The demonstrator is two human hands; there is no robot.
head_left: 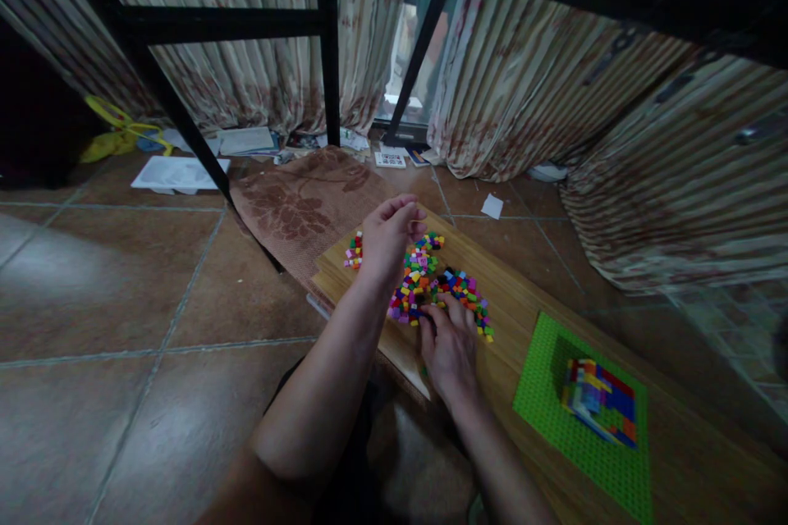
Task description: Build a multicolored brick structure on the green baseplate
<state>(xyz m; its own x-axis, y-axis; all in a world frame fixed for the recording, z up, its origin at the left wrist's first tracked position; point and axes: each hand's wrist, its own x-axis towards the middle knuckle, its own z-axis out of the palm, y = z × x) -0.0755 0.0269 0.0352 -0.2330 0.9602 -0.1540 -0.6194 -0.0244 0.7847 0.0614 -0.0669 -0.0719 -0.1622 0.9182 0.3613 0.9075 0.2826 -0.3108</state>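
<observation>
Small colourful bricks (417,277) lie in a loose pile on the wooden board (501,287). Above the pile's far left part is my left hand (392,238), raised with its fingers curled together; anything between them is too small to make out. My right hand (451,340) rests at the near edge of the pile, fingers bent down among the bricks, and whether a brick is pinched there is unclear. To the right, a green baseplate (542,385) carries a block built of many-coloured bricks (600,400).
A brown patterned cloth (295,213) hangs under the board's left end. Black metal bars (331,82) stand in front of striped curtains (505,82). On the tiled floor lie a white tray (178,173), papers (492,206) and a yellow item (111,139).
</observation>
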